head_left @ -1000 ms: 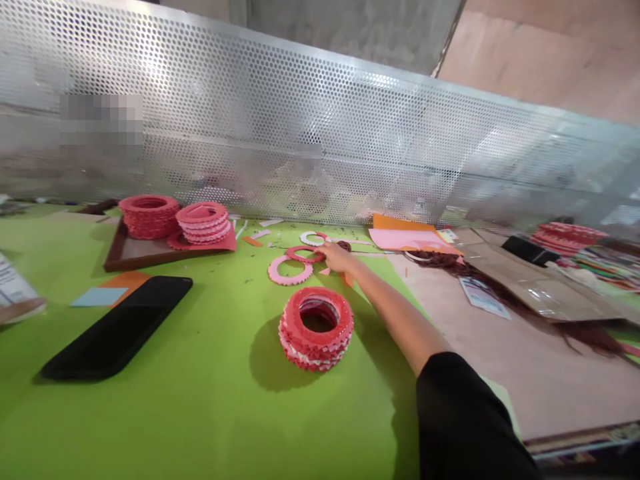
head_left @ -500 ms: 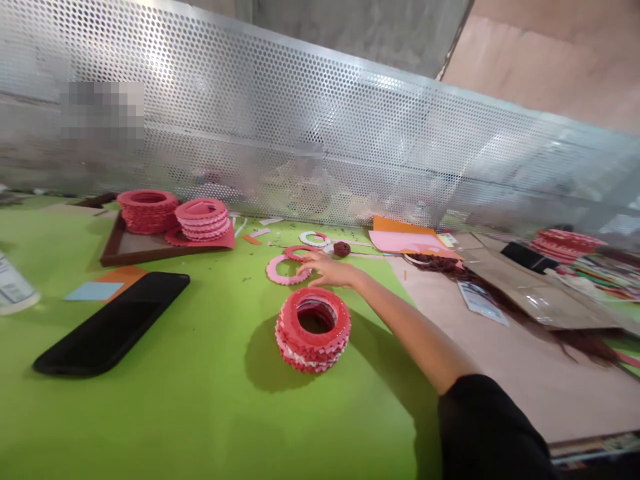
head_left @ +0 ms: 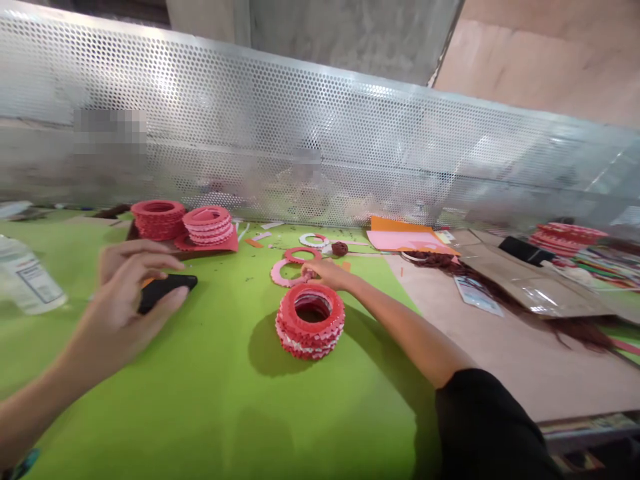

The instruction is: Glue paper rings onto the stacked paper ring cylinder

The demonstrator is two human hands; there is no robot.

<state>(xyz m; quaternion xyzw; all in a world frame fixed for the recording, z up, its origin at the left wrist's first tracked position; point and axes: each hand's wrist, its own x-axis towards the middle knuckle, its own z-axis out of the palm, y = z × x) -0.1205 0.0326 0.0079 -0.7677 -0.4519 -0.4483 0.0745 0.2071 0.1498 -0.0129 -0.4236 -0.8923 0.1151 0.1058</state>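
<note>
My right hand [head_left: 324,272] reaches across the green table [head_left: 210,400]. Its fingertips are closed on the edge of a flat pink paper ring [head_left: 281,273], just behind a stack of red scalloped rings [head_left: 310,321]. A flat red ring [head_left: 303,255], a white ring [head_left: 313,239] and a small brown ball [head_left: 340,249] lie a little further back. My left hand [head_left: 127,303] hovers above the table at the left, fingers curved and apart, holding nothing. It partly hides a black phone [head_left: 167,287].
A brown tray [head_left: 131,233] at the back left carries two stacks of red and pink rings [head_left: 207,224]. A clear bottle [head_left: 27,279] lies at the far left. Pink and orange sheets [head_left: 406,238], brown board [head_left: 500,340] and clutter fill the right. A perforated metal screen [head_left: 320,147] borders the back.
My left hand has come into view over the phone. My right hand has drawn back from the far rings towards the stack, onto the pink ring.
</note>
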